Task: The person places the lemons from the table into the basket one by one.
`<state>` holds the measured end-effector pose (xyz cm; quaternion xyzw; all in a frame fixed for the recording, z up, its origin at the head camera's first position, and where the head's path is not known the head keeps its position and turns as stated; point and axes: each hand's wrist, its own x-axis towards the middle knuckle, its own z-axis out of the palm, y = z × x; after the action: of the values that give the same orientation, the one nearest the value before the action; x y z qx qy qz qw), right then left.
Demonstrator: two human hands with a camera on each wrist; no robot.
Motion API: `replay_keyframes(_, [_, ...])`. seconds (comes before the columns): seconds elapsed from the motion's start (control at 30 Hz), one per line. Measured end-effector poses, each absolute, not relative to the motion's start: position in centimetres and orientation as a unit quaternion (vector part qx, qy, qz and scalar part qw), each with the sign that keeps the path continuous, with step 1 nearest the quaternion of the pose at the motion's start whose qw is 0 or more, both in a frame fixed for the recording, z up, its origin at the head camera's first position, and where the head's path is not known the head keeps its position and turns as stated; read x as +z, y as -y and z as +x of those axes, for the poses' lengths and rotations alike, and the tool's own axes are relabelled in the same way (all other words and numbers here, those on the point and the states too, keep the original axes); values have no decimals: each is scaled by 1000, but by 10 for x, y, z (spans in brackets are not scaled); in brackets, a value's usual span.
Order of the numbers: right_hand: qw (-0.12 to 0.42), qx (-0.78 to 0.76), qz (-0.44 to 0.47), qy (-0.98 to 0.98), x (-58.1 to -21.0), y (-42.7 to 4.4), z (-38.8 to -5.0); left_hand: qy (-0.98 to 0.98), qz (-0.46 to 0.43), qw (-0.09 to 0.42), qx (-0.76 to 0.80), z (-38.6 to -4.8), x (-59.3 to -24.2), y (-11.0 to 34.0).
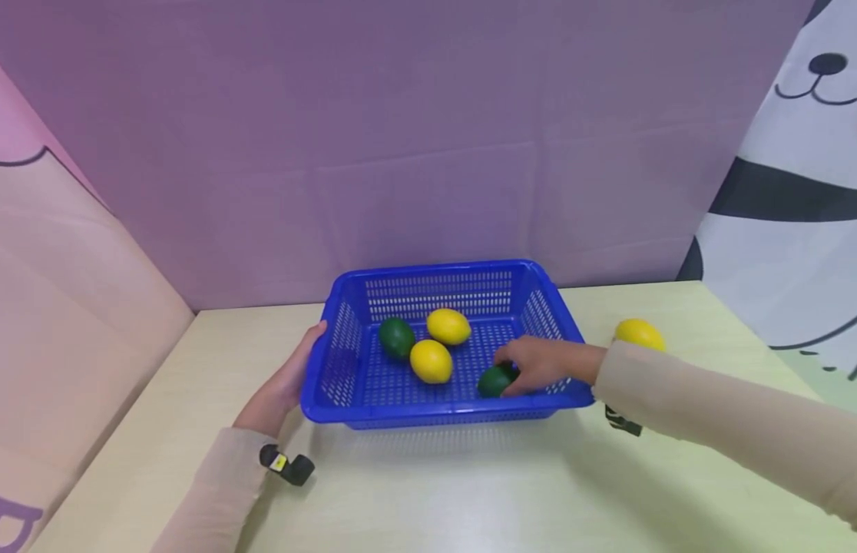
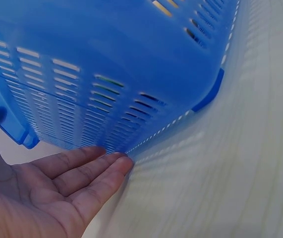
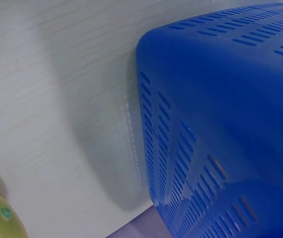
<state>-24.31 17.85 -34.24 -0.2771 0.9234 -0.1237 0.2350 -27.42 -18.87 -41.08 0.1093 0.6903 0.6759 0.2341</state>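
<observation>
1. Right hand (image 1: 537, 364): reaches over the basket's right side, fingers and thumb curled round the green fruit; only a partial gap, filled by the fruit. Hidden behind the wall in the right wrist view.
2. Green fruit (image 1: 494, 382): inside the basket, near its front right corner, in the right hand. Cannot tell if it touches the basket floor.
3. Left hand (image 1: 294, 375): at the basket's left side, thumb by the rim, fingers extended and relaxed below it, tips at or near the wall; no closed grip, looks like steadying.
4. Basket (image 1: 445, 415): blue, slotted, seems to stand on the bench (image 1: 428, 499).
5. Also inside, left of the right hand: other green fruit (image 1: 395, 339), back lemon (image 1: 448, 326), front lemon (image 1: 431, 362).
6. Outside lemon (image 1: 640, 333): on the bench, right of the basket, partly behind the right sleeve.
7. Step in hand, judged: handling the green fruit inside the basket; setting down or picking up, cannot tell.
8. Next move, judged: if setting down, loosen fingers low; if picking up, firm the grip and clear the rim. Either way, left hand should keep the basket steady.
</observation>
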Motion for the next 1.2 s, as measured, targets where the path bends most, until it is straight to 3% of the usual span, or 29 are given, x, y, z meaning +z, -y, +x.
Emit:
replay_keyframes(0.5, [238,-117,-251,-931,-337,-176,-242,-692,99,233,676,-274,-409,188])
replay_keyframes(1.2, [201,-145,-264,-932,-304,-193,-246,-693,108,228,675,-273,-409,188])
